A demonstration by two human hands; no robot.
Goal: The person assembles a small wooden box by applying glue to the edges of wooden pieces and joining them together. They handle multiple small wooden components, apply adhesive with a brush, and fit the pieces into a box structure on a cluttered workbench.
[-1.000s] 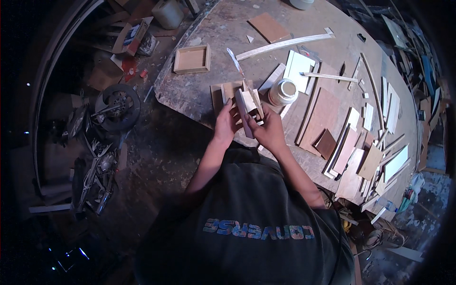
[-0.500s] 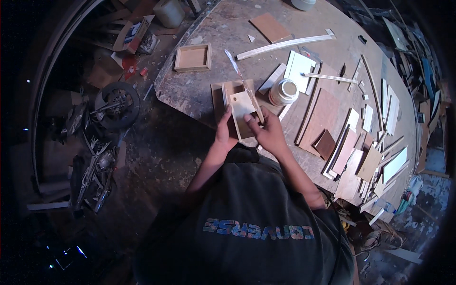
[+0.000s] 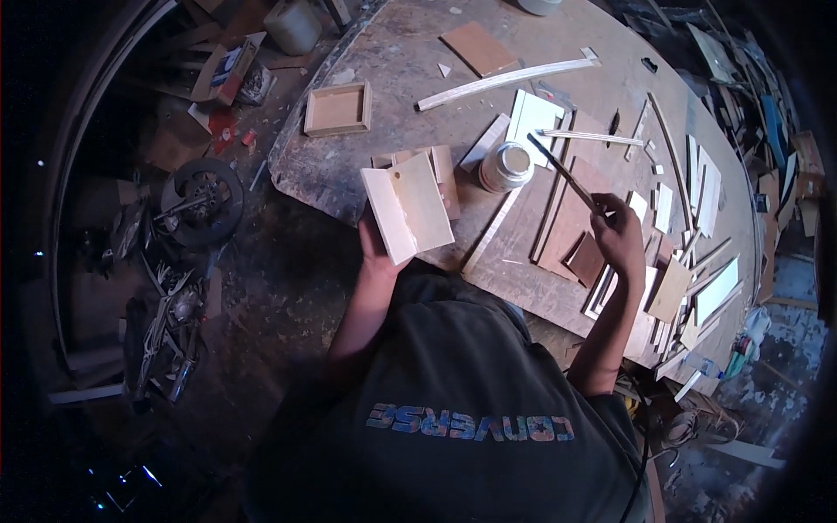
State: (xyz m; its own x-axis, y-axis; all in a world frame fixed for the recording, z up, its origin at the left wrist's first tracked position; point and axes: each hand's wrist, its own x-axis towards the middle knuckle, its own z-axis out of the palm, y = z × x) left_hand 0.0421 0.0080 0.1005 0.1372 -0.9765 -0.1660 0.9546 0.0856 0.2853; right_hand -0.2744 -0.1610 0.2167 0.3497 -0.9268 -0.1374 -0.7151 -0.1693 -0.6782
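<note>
My left hand (image 3: 377,251) is closed around the lower left side of a small angled wooden piece (image 3: 425,205). Two pale boards meet in it, a small hole shows near the top, and a whitish smear runs along the inner corner. Out to the right, my right hand (image 3: 619,234) grips a long thin stick (image 3: 571,179), its dark far end pointing up and left toward a white jar (image 3: 506,170). Behind the angled piece, brown wooden parts (image 3: 449,179) lie on the table, partly hidden by it.
A shallow wooden tray (image 3: 338,109) sits near the table's left edge (image 3: 283,161). Brown boards (image 3: 575,209), pale strips (image 3: 506,83) and offcuts cover the right side. On the floor at left lie a wheel (image 3: 202,205) and metal parts.
My right hand has moved away to the right with the stick, off the wooden piece. My left hand has turned the piece, so its inner corner now shows.
</note>
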